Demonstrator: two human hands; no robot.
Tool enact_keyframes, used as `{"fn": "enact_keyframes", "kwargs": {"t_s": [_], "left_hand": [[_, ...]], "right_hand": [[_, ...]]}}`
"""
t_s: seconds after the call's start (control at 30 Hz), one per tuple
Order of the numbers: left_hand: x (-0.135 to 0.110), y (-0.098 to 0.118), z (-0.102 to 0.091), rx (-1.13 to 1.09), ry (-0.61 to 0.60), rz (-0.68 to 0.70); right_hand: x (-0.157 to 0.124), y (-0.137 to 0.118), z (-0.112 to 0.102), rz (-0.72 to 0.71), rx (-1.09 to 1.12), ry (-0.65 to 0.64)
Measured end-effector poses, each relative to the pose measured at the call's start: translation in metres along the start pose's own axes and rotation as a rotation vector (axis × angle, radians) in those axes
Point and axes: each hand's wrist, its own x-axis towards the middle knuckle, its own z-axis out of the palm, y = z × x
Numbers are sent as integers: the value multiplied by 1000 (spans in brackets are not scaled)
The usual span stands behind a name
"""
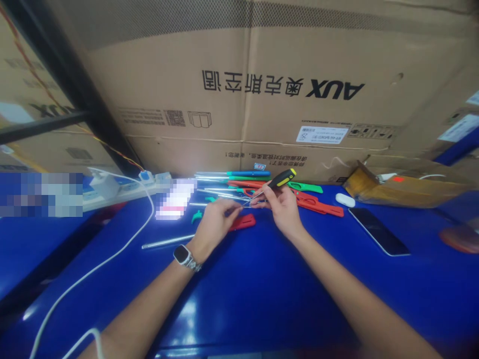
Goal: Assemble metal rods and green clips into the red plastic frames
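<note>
- Black-and-yellow-handled screwdriver (283, 178) with a thin metal shaft: my right hand (285, 207) pinches it by the shaft, handle tilted up above the glossy blue table (243, 304).
- My left hand (213, 224) draws thumb and fingers together near the shaft's tip; I cannot tell what they pinch.
- Flat red plastic handle (247, 221), just beside my left fingers.
- Slim silver metal rod (168, 241), lying left of that hand.
- Slotted orange-red plastic handle (325, 205), right of my right hand.
</note>
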Motion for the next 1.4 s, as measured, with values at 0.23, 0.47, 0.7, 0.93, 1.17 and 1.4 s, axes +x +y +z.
{"fn": "enact_keyframes", "kwargs": {"t_s": [0.23,0.47,0.7,0.93,1.17,1.4], "left_hand": [[-3,-3,11,38,-89,15],[-2,0,14,140,-248,60],[-2,-3,14,130,-245,50],[-2,-5,15,153,-241,58],[-2,-3,14,169,-250,57],[-2,-3,15,141,-244,46]], "right_hand": [[0,-2,-9,-110,-139,15],[-5,7,-10,-129,-267,-102],[-5,9,-8,-137,-291,-109],[-6,9,-5,-142,-337,-155],[-4,15,-6,-101,-265,-147],[0,17,-5,-67,-279,-191]]}}
